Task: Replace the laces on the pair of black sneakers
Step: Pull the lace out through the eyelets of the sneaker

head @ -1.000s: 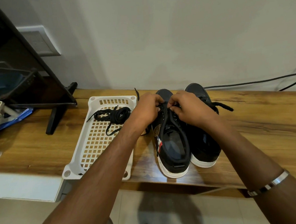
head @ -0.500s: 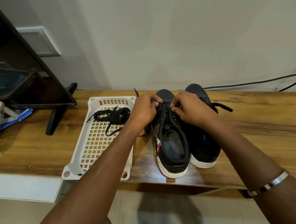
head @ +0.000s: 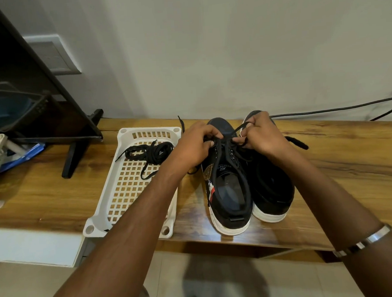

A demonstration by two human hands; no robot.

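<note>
Now both hands, left hand and right hand, pinch the lace.

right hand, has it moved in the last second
Yes. The right hand has lifted slightly toward the wall, drawing the lace up, judged against the left sneaker.

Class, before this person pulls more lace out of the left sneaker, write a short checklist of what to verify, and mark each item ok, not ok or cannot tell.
1. Right hand pinches the lace of the left sneaker: ok.
2. Left hand steadies the sneaker at its eyelets: ok.
3. Both sneakers stand upright on the wooden table: ok.
4. Spare laces lie ready in the white basket: ok.
5. Lace is free of knots lower down: cannot tell, the hands cover it.
6. Right sneaker is already unlaced: cannot tell.
</note>
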